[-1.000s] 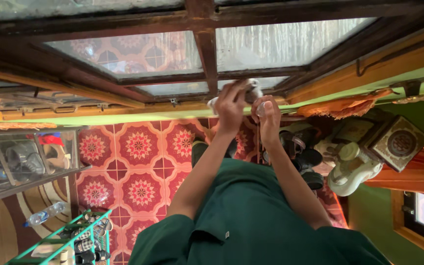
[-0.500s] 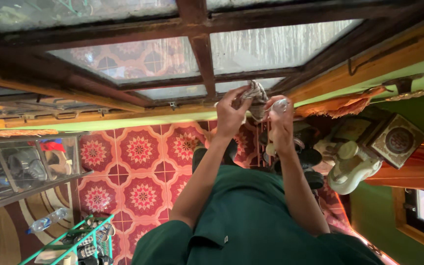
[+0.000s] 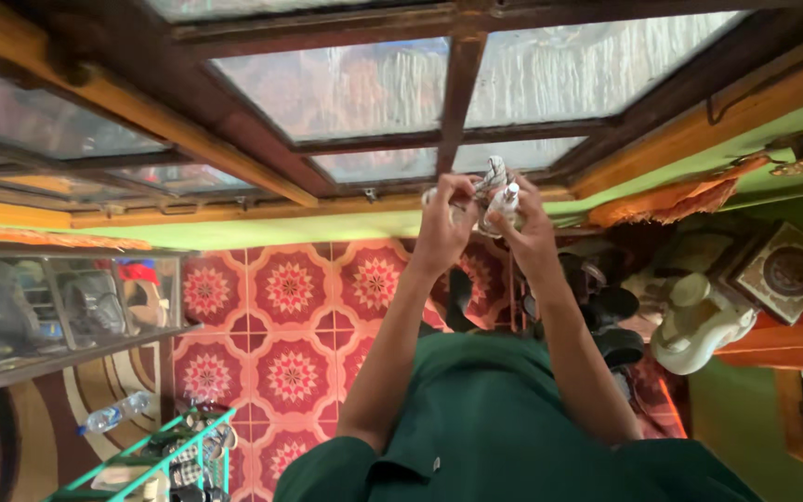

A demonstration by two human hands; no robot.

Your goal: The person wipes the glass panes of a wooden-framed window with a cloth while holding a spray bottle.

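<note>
My left hand (image 3: 445,226) and my right hand (image 3: 532,232) are raised close together in front of a dark wooden window frame (image 3: 457,102) with frosted glass panes. A crumpled grey-and-white striped cloth (image 3: 493,173) is bunched at my left hand's fingertips. My right hand grips a small pale bottle (image 3: 509,199) that touches the cloth. Both hands sit just below the frame's vertical bar. My green shirt (image 3: 494,418) fills the bottom of the view.
A red patterned tile floor (image 3: 290,288) lies below. A glass-fronted cabinet (image 3: 58,307) stands at the left, a green wire rack (image 3: 151,455) with shoes at lower left. Dark shoes (image 3: 606,316), a white fan (image 3: 699,325) and a patterned box (image 3: 787,270) crowd the right.
The view has shifted, so the window frame sits further right and closer. My hands have come together, with the bottle now pressed against the cloth.
</note>
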